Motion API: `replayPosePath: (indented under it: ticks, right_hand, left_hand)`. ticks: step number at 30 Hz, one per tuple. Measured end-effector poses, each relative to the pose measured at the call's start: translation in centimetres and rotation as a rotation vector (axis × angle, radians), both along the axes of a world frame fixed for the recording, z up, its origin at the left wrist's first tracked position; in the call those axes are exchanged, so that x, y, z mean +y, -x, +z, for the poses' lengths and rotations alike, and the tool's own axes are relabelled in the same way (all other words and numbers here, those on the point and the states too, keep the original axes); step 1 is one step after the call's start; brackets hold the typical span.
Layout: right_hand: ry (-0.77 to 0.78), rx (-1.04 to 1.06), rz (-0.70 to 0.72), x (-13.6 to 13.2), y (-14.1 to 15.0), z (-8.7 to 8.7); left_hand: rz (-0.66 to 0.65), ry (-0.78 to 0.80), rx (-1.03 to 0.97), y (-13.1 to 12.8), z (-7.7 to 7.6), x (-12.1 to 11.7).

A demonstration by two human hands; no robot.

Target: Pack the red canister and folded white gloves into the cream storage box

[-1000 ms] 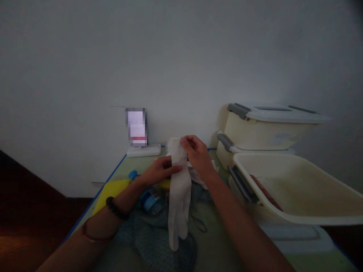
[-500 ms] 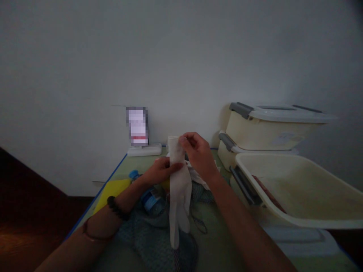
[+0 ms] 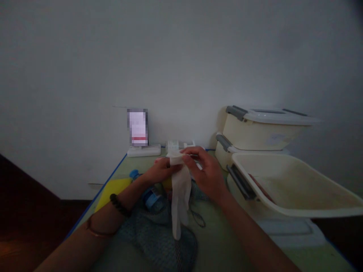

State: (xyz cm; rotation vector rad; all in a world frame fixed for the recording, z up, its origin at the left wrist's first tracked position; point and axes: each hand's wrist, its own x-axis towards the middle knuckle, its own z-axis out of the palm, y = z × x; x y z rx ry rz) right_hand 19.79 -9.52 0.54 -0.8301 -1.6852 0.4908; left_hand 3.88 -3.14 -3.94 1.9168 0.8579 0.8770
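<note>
A white glove [image 3: 180,192] hangs fingers-down between my two hands, over a grey-blue knitted drawstring bag [image 3: 161,238]. My left hand [image 3: 161,170] pinches it from the left, just under the cuff, thumb across the front. At the top, my right hand [image 3: 205,172] is closed on the cuff edge, which looks folded over. Under my left forearm lies a clear bottle [image 3: 153,200] with a blue cap, beside the bag. Something yellow behind the glove is mostly hidden.
A phone [image 3: 138,126] stands in a white holder [image 3: 144,150] by the wall. To the right are stacked cream lidded boxes [image 3: 255,134] and an open cream bin [image 3: 306,185], with a pale lid [image 3: 289,232] below it. A yellow sheet [image 3: 113,192] lies at the table's left edge.
My right hand has moved down slightly, and the glove's upright cuff is now lowered and folded at the top. My left hand keeps its grip in about the same place.
</note>
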Motion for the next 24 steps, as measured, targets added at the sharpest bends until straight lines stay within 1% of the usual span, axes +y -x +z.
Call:
replayPosePath:
  ticks: [4,6,8,12,16,18,20,22,24]
  right_hand:
    - [-0.144,-0.085,-0.067,-1.4,-1.0,-2.7]
    - [-0.18,-0.115,-0.073,-2.0,-1.3,-3.8]
    - [-0.189,-0.168,-0.042,-2.5,-1.4,-4.5]
    - [-0.157,-0.273,-0.021,-3.1,-1.6,-4.8]
    - [-0.019,-0.279,0.012,-3.2,-1.8,-4.5]
    - [0.064,-0.241,0.053,-3.2,-1.8,-4.6]
    - [0.168,-0.133,0.134,-3.1,-1.6,-4.8]
    - [0.292,0.076,0.213,-2.9,-1.2,-5.0]
    - [0.401,0.311,0.214,-2.6,-0.9,-5.2]
  left_hand:
    - [-0.069,0.036,-0.004,0.1,0.5,-0.1]
    - [-0.057,0.056,-0.009,0.1,0.6,-0.3]
    - [-0.019,0.071,-0.014,0.0,0.6,-0.3]
    - [0.08,0.076,-0.05,-0.1,0.5,-0.4]
    - [0.15,0.057,-0.103,-0.1,0.8,-0.4]
    - [0.162,0.044,-0.119,-0.2,1.0,-0.4]
    - [0.161,0.028,-0.129,-0.2,1.0,-0.4]
    - [0.153,0.007,-0.133,-0.3,1.0,-0.5]
    - [0.143,-0.022,-0.128,-0.4,0.9,-0.6]
